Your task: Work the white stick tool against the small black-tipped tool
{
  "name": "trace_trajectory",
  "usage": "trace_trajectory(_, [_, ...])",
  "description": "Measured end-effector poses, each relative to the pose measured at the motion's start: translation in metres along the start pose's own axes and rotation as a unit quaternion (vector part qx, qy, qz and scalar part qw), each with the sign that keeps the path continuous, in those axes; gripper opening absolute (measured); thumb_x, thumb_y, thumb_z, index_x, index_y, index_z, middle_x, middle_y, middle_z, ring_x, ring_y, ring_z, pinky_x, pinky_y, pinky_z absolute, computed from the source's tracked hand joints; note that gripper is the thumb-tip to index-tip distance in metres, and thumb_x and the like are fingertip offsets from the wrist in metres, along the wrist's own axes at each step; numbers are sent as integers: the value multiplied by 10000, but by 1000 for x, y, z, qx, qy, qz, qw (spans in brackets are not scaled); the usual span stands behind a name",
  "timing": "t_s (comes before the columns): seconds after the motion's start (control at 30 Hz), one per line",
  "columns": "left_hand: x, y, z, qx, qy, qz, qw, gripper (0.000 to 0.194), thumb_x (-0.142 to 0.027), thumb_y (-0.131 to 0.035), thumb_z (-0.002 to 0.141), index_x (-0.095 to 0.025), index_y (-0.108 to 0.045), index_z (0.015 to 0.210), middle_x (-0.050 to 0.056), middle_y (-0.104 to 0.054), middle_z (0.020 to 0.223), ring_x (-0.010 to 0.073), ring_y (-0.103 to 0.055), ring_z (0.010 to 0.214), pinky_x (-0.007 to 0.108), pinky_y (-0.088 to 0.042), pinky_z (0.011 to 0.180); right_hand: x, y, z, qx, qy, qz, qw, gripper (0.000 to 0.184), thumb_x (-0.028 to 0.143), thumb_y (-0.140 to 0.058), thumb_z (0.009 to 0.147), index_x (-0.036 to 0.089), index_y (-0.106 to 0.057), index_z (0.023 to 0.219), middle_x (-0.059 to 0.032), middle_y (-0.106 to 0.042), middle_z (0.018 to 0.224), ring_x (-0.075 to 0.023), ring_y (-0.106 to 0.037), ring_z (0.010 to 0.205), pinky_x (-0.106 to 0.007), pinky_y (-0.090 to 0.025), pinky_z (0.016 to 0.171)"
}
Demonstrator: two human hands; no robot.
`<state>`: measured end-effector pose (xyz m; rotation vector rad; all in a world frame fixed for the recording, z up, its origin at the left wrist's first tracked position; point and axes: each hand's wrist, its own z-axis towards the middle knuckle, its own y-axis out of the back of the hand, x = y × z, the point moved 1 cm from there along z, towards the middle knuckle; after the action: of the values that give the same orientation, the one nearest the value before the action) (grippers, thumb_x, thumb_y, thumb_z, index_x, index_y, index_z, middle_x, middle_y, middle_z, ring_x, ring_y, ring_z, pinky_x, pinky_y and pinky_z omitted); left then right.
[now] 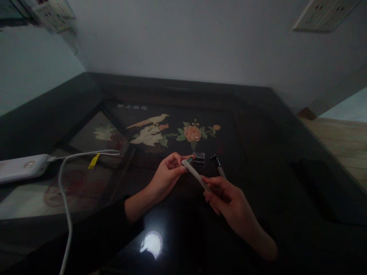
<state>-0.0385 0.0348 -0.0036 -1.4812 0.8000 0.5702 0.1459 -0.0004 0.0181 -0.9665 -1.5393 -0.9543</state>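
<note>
My left hand (168, 173) pinches a small, thin green and dark piece (189, 159) between thumb and fingertips; its kind is too small to make out. My right hand (229, 198) is closed around the lower part of a slim, white, slightly curved handle (196, 175), tilted up to the left. The handle's rounded upper end meets the left fingertips, just beside the green piece. Behind the hands lies a small clear plastic piece (199, 159) on the dark tabletop. To its right rests a slim black and silver part (219, 167), partly behind my right hand.
The glossy dark table (263, 152) has an inlaid bird and flower picture (192, 133). At left lies a white power bank (25, 168) with a white cable (64, 191) and yellow tag (93, 161). A dark flat object (338, 191) lies right. Wall sockets (323, 15) sit above.
</note>
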Motion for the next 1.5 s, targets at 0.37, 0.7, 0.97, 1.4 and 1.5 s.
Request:
trace_trajectory(0.37, [1,-1,1,-1,-3,10,1000,356,-263,-891,542,-166,-563,640,20,-691,813,126,-601,761,251,-443,768,0,11,8,-49,11,-48,998,301,291,-600,834,171,-666,1102,24,-546,650,-75,-448,462,-198,-356,405])
trace_trajectory(0.7, [0,-1,1,-1,4,7,1000,348,-257,-891,551,-172,-569,652,33,-716,839,145,-628,859,252,-438,824,-3,3,1,-45,62,-104,992,255,257,-581,865,205,-675,1096,-44,-687,845,-140,-602,663,-238,-464,530])
trace_trajectory(0.97, [0,1,0,3,5,5,1000,320,-222,-873,582,-168,-571,671,54,-728,919,172,-633,954,257,-433,836,1,2,2,-3,-2,-6,1000,276,262,-604,834,195,-669,1094,28,-544,683,-63,-439,469,-194,-348,419])
trace_trajectory(1.4, [1,-1,1,-4,7,10,1000,370,-255,-895,533,-166,-555,646,39,-713,847,150,-627,831,263,-442,803,-1,7,3,-48,53,-88,994,264,246,-586,848,188,-678,1088,8,-572,673,-89,-430,499,-214,-332,431])
trace_trajectory(1.5, [0,-1,0,-1,8,7,1000,362,-251,-894,543,-166,-560,656,46,-727,879,163,-640,899,265,-444,827,0,3,0,-18,37,-48,998,266,247,-602,837,200,-677,1088,24,-554,658,-76,-423,479,-203,-331,422])
